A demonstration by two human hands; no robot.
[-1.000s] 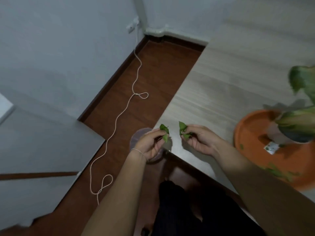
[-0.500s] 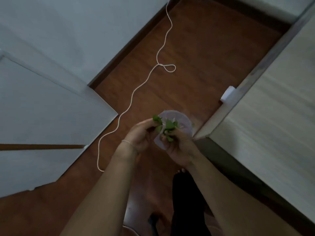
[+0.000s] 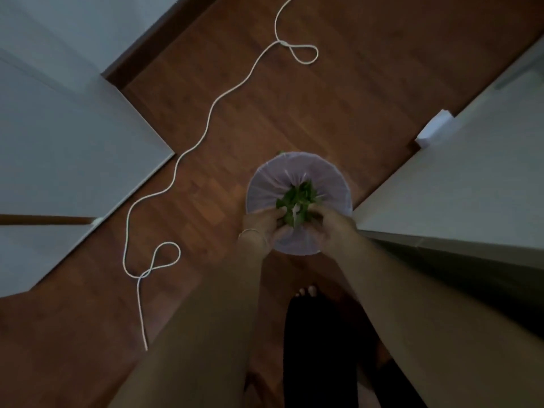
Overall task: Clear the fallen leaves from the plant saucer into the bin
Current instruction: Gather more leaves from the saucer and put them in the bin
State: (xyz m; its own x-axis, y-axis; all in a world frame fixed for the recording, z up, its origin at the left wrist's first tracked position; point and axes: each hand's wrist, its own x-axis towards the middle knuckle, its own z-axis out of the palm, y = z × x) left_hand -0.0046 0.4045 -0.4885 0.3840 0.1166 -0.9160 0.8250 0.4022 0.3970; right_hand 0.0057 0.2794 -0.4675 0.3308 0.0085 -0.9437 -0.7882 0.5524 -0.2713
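I look straight down at a dark wooden floor (image 3: 338,107). Both my bare forearms reach forward from the bottom of the view, and my hands meet over a round bin (image 3: 329,184) standing on the floor. The bin is lined with a pale, lilac-tinted bag whose folds run toward its middle.

My left hand (image 3: 263,223) and my right hand (image 3: 334,228) sit close together above the near half of the bin. Between them is a bunch of green leaves (image 3: 297,203). The fingers of both hands are curled in around the bunch, pinching it from either side, so the leaves are held over the bin's opening and not yet lying in it. The picture is dim and a little blurred, so I cannot count the leaves. A thin bangle (image 3: 250,231) circles my left wrist.

To the right, a pale table (image 3: 471,172) fills the edge of the view, its corner just beside the bin. A white cord (image 3: 206,128) snakes across the floor to the left, with one loop far from me and one nearer. Pale walls (image 3: 59,142) close off the left side. My bare toes (image 3: 307,290) show below the bin, above a dark trouser leg (image 3: 318,348).
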